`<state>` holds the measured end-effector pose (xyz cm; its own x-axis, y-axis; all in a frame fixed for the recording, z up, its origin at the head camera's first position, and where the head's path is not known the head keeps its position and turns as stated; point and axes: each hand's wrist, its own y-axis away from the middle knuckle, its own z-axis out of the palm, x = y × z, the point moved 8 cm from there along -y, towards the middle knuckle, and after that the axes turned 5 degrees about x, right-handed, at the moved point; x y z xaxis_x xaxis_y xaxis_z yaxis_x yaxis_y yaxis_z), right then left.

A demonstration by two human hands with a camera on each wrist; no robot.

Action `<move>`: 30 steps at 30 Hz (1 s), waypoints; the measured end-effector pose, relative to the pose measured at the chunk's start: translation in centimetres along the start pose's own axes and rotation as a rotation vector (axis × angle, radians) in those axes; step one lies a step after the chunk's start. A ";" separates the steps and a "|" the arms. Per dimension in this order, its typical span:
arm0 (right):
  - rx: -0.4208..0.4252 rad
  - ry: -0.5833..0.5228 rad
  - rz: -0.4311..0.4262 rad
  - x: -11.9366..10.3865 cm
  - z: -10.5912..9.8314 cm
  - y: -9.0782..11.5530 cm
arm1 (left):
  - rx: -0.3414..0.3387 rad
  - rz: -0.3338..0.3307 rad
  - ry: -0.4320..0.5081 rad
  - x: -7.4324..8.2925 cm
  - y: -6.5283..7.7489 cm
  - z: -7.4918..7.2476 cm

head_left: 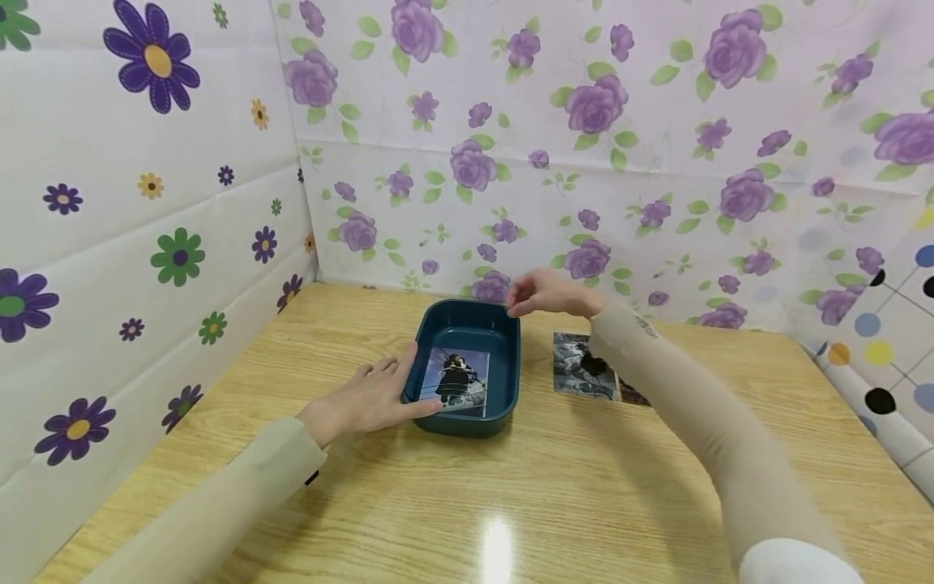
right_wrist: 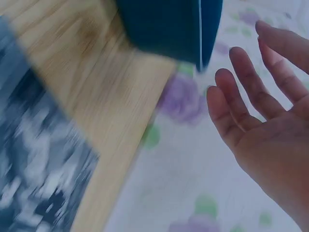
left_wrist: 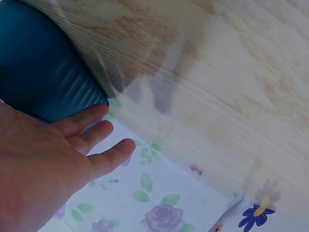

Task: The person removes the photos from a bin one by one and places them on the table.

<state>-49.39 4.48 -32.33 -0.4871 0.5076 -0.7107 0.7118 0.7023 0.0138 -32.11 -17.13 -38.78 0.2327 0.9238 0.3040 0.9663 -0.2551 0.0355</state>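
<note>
Left hand (head_left: 372, 397) and right hand (head_left: 547, 292) at blue tub (head_left: 467, 427), photo (head_left: 458, 375) inside, on wooden worktop (head_left: 438, 503).
Left at tub's near-left corner: thumb over the rim, other fingers extended along the outer left side, wide rather than gripping. Right at far-right corner: fingers loosely curved and fanned, thumb and forefinger tips close together; contact with rim, cannot tell. Photo in near part of tub, dark-clothed figures against purplish sky. Grey photo (head_left: 569, 369) on worktop, right of tub, partly behind right sleeve (head_left: 679, 381); dark reddish picture (head_left: 633, 395) just beside, mostly hidden by same sleeve. Purple-flowered sheet (head_left: 474, 162) behind.
</note>
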 end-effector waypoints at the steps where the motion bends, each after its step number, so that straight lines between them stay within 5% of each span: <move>1: -0.029 0.016 -0.012 -0.6 0.7 -0.6 | 0.000 -0.001 -0.003 0.0 0.0 0.0; 13: -0.323 0.206 -0.086 -2.6 8.1 -4.4 | -0.010 0.001 0.010 -0.1 0.1 0.0; 30: -0.294 0.285 -0.056 -2.0 11.0 -5.5 | -0.009 0.004 0.003 -0.2 0.0 0.0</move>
<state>-46.76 -5.92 -38.70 -0.6710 0.5532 -0.4937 0.5253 0.8246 0.2101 -32.20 -17.29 -38.84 0.2367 0.9219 0.3067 0.9642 -0.2617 0.0428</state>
